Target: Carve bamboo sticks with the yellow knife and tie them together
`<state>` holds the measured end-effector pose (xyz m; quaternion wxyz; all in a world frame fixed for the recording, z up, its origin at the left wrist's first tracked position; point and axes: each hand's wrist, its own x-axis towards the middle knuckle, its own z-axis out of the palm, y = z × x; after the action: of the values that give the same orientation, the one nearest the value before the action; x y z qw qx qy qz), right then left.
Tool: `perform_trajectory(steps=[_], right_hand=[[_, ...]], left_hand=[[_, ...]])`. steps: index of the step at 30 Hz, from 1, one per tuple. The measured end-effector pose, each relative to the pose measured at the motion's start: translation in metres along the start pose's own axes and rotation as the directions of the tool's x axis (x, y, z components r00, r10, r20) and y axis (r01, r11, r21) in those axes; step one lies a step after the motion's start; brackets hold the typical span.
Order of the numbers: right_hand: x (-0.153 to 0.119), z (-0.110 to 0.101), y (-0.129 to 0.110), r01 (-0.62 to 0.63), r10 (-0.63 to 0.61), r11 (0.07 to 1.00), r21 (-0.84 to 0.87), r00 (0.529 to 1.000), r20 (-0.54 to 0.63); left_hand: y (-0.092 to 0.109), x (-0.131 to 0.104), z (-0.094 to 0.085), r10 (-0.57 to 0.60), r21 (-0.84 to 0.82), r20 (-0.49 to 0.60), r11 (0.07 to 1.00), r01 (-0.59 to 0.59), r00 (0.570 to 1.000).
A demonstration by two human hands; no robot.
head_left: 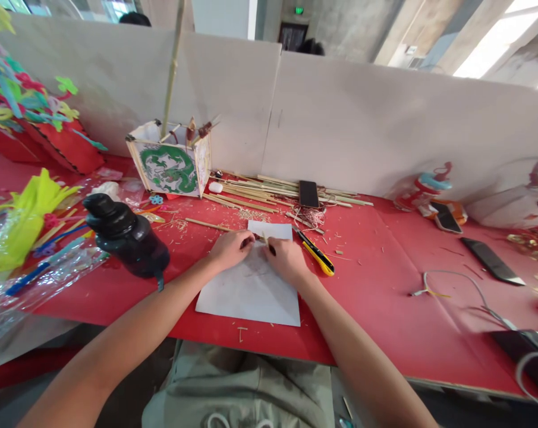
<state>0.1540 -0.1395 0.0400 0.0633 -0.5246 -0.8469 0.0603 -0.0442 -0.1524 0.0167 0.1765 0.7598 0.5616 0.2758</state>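
Observation:
My left hand (232, 249) and my right hand (287, 259) meet over the upper part of a white sheet of paper (246, 294). Between the fingertips of my right hand is a short, pale bamboo strip (265, 238). The fingers of my left hand are closed just beside it, around something small and dark that I cannot make out. A longer bamboo stick (208, 224) lies on the table to the left of the paper's top edge. Right of my right hand rests a yellow and black utility knife (317, 254).
Bamboo strips (246, 193) and a phone (308, 194) lie at the back. A dragon-picture box (169, 169) holds sticks. A dark bottle (128, 238) stands left, near yellow pipe cleaners (28, 220). Shavings litter the red table (371, 285); a cable (469, 282) lies right.

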Motion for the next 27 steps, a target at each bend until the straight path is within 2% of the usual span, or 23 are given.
perform_trajectory(steps=[2,4,5,8,11,14,19,24,27], right_hand=[[-0.004,0.003,-0.011,0.163,-0.165,0.985,0.053,0.985,0.040],[-0.006,0.005,-0.017,0.218,-0.223,0.973,0.071,0.973,0.062],[-0.006,0.005,-0.017,0.183,-0.187,0.981,0.059,0.980,0.063],[-0.001,0.002,-0.004,-0.045,0.046,0.999,-0.020,0.999,0.021],[0.004,-0.002,0.009,-0.141,0.139,0.989,-0.049,0.990,-0.034],[0.003,-0.002,0.010,-0.115,0.113,0.993,-0.028,0.992,-0.049],[-0.002,0.001,-0.001,0.004,-0.002,0.999,0.032,0.999,-0.046],[-0.006,0.000,-0.008,0.100,-0.100,0.992,0.077,0.995,-0.006],[-0.008,-0.003,-0.012,0.125,-0.125,0.987,0.097,0.992,-0.011]], left_hand=[[-0.001,0.000,0.000,0.007,-0.008,0.000,1.000,-0.007,1.000],[-0.002,0.000,0.000,0.015,-0.016,0.001,1.000,-0.015,1.000],[-0.002,0.000,0.000,0.015,-0.014,0.001,1.000,-0.015,1.000],[-0.001,0.000,0.000,0.008,-0.010,-0.010,1.000,-0.008,1.000],[0.000,0.000,0.000,0.000,-0.041,-0.031,0.999,-0.001,1.000],[0.002,-0.001,-0.002,0.014,-0.099,-0.079,0.995,-0.022,0.997],[0.007,-0.007,-0.003,0.179,-0.209,-0.197,0.953,-0.220,0.964],[0.010,-0.013,0.000,0.239,-0.207,-0.298,0.929,-0.307,0.924],[0.010,-0.014,-0.002,0.274,-0.159,-0.381,0.922,-0.354,0.883]])
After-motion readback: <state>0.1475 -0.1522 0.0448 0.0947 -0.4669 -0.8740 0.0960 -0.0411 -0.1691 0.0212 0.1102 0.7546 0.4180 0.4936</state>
